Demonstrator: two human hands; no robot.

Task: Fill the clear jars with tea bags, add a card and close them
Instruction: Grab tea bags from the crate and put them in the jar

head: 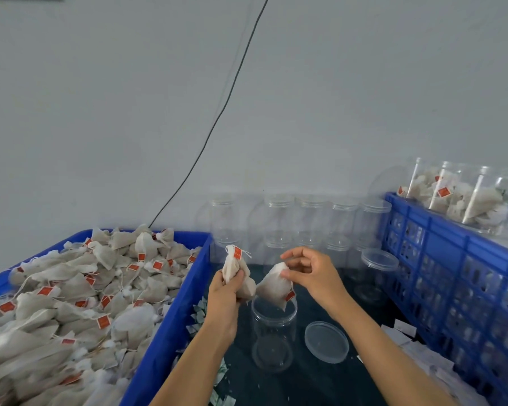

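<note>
Two tea bags (237,273) sit gripped in her left hand (228,291); her right hand (311,273) pinches another (soft, featherlight, best held by a corner) just above the open jar (273,332) below both hands.

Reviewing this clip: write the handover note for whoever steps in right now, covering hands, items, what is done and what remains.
Left hand grips tea bags. Right hand pinches one tea bag above the open jar.
That jar looks empty; its lid lies beside it on the right.
Supply: blue bin of bags on the left; empty jars by the wall; filled jars in the right crate.
Left: fill this jar, add a card, close it.
</note>
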